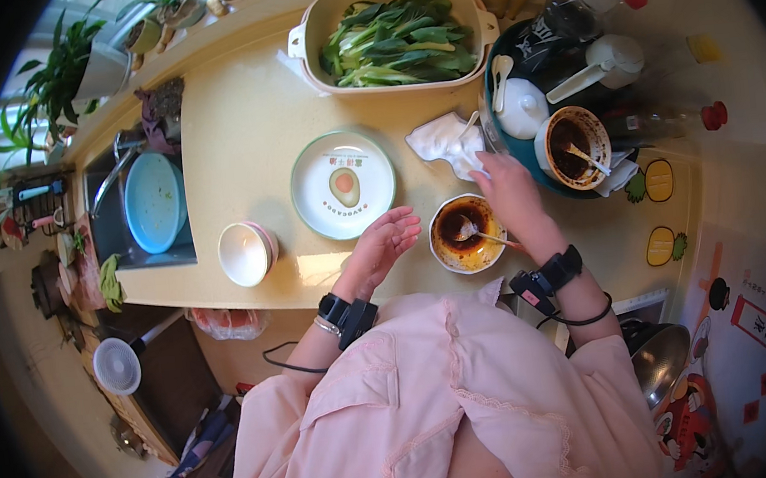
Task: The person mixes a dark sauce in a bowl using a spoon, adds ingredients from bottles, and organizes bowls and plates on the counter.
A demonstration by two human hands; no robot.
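My left hand (383, 244), palm half turned up and fingers apart, hovers empty by the lower right rim of a white plate (312, 207) with a green edge and an avocado print. My right hand (506, 191) reaches to the lower edge of an open bag of white powder (439, 140) with a small spoon in it; whether the fingers grip the bag cannot be told. Just below that hand is a white bowl (449, 250) with dark red-brown sauce and a spoon (468, 230). Stacked small bowls (245, 254) stand to the left.
A rectangular basin (397, 88) of leafy greens stands at the back. On the right, a teal tray (499, 140) bears bottles, a lidded white jar (522, 109) and a bowl of dark sauce (600, 131). A sink with a blue basin (153, 203) lies left; the counter's front edge is near my waist.
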